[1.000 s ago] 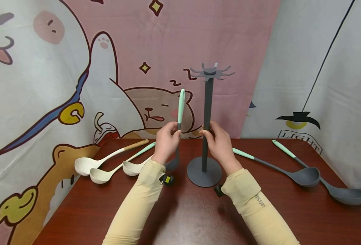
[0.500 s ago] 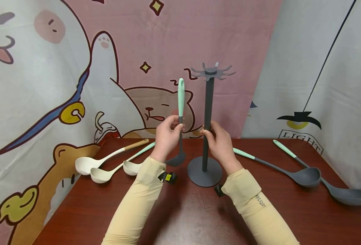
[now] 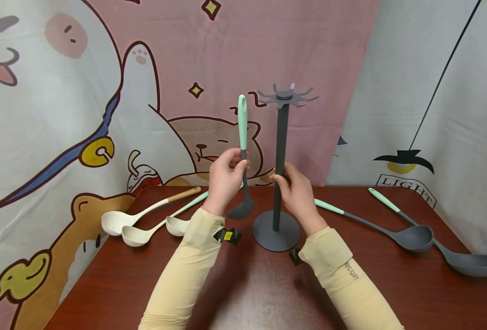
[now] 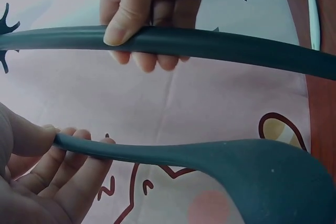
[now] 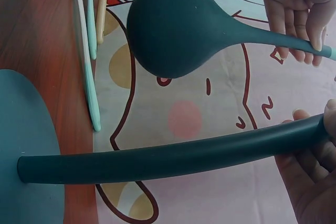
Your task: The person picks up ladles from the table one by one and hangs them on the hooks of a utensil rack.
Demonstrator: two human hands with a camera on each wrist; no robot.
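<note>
My left hand [image 3: 225, 176] pinches a grey ladle [image 3: 243, 178] by its neck, just below the mint-green handle. The ladle stands upright, handle up, with its bowl hanging low over the back of the table. In the right wrist view the rounded back of the bowl [image 5: 173, 27] faces the camera. My right hand [image 3: 296, 192] grips the dark grey post [image 3: 281, 137] of a utensil stand, thumb in front and fingers behind. The stand's round base [image 3: 276, 238] sits on the table, and its hook ring [image 3: 285, 97] at the top carries nothing.
At the left lie several cream ladles, among them one with a wooden handle [image 3: 181, 195] and one with a green handle [image 3: 138, 236]. Two grey ladles, a nearer one [image 3: 412, 238] and another [image 3: 470, 263], lie at the right. A cartoon cloth [image 3: 309, 41] hangs behind the table.
My left hand has raised the ladle, bringing its bowl into view from behind the wrist, and the handle has drifted slightly left. The right hand and the stand have stayed put.
</note>
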